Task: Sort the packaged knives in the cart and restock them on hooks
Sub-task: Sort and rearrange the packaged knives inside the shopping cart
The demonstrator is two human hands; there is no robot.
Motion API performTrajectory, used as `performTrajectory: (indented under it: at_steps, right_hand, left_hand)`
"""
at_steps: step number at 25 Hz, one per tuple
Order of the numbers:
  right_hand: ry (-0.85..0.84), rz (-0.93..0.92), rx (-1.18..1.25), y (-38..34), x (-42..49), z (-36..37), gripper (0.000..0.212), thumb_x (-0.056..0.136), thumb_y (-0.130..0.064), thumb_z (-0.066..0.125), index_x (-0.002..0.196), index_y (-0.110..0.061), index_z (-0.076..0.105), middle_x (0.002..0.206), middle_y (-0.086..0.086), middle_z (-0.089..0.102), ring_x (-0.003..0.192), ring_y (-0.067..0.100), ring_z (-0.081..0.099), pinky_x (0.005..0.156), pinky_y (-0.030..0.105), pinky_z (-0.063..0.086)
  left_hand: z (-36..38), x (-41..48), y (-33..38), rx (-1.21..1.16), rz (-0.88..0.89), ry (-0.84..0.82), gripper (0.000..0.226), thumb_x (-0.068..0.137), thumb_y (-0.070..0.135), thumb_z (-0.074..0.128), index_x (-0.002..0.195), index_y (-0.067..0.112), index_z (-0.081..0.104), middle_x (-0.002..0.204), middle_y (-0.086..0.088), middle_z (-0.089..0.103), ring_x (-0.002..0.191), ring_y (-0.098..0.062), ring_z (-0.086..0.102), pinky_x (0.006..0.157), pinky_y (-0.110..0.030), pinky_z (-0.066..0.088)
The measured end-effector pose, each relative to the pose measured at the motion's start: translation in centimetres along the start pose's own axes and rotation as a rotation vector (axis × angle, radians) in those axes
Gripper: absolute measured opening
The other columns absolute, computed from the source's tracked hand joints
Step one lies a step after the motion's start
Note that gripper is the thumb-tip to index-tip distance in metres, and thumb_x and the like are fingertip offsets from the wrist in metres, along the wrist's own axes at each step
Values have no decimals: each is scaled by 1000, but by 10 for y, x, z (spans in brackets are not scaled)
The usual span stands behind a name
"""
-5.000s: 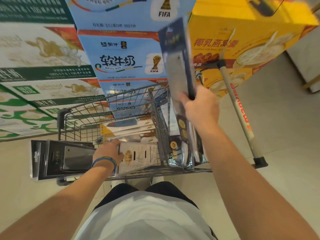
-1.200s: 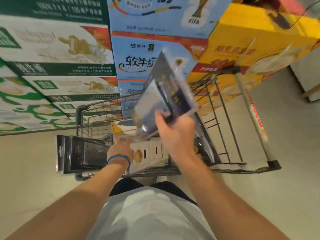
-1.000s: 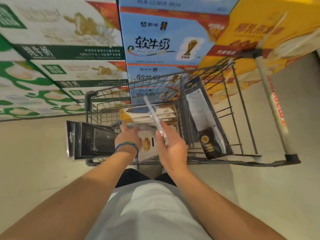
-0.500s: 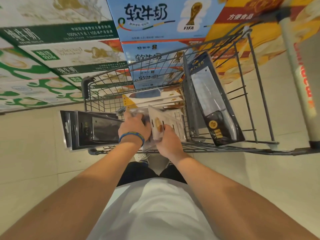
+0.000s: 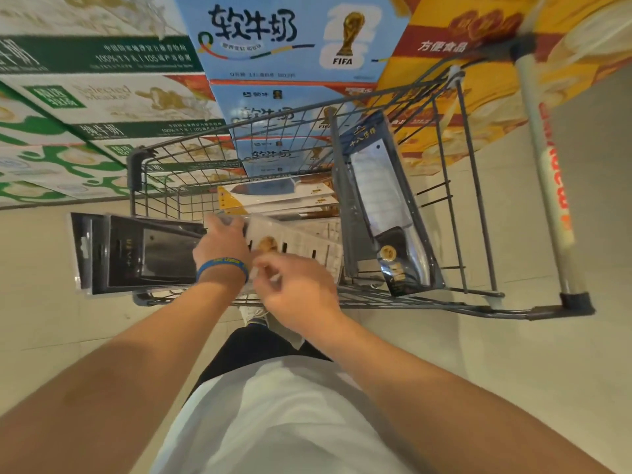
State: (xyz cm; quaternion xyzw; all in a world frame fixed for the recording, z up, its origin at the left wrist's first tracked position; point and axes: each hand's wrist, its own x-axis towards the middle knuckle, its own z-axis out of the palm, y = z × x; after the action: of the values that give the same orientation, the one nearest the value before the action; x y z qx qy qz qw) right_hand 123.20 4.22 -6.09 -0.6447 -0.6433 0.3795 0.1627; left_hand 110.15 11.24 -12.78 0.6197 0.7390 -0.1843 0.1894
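A wire cart (image 5: 239,123) stands in front of me. My left hand (image 5: 222,244), with a blue wristband, grips a stack of black packaged knives (image 5: 136,254) that sticks out past the cart's left side. My right hand (image 5: 294,285) pinches the near edge of a white and clear packaged knife (image 5: 301,239) lying against the left hand. A dark blue packaged cleaver (image 5: 376,200) stands upright against the divider on the cart's right. White and yellow packaged knives (image 5: 280,196) lie flat farther back.
Stacked cartons rise beyond the cart: green and white ones (image 5: 102,107) on the left, blue ones (image 5: 290,39) in the middle, yellow ones (image 5: 461,35) on the right. The cart's handle bar (image 5: 547,172) runs down the right side. Pale tiled floor (image 5: 513,371) surrounds me.
My right hand lowered a clear white pack from above the cart to the left hand and now pinches its near edge. The dark blue cleaver pack stands in the cart. The left hand stayed put.
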Motion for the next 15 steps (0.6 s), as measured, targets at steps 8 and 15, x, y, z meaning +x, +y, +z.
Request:
performTrajectory:
  at_steps: [8,15]
  right_hand:
    - [448,450,8,106,78,-142,32,95,-35,59,123,-21,62,100,-7,66,100,18,66,78,34,52]
    - [145,681,-146,185,108,-119,80,93,-46,69,157,-17,29,153,11,48,133,38,52,102,45,48]
  left_hand:
    - [1,-6,10,33,-69,-21,68,74,62,72,128,28,47,134,-16,31,77,-36,64,54,-34,44]
    - [6,-25,27,11,-57,20,60,78,59,70,124,28,47,124,-15,38,81,-35,63,57,-34,46]
